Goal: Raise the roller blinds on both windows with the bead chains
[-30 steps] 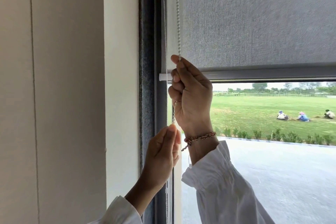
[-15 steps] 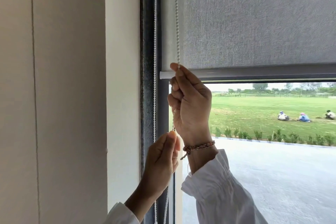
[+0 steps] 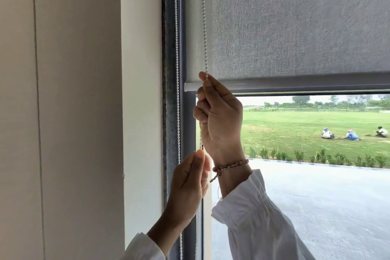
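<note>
Soft daylight is being admitted through the uncovered lower window (image 3: 316,164), while it is being dimmed by the grey blind (image 3: 295,23). The wall (image 3: 73,91) is being lit evenly. Slight softness and compression blur are being shown throughout.

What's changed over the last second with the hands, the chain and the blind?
Both hands slid down the white bead chain together: the right hand, pinching the strand from above, now sits level with the grey roller blind's bottom bar; the left hand dropped too. Neither let go. The free chain strand shifted slightly left against the frame. The blind's bottom bar shows no clear rise.
</note>
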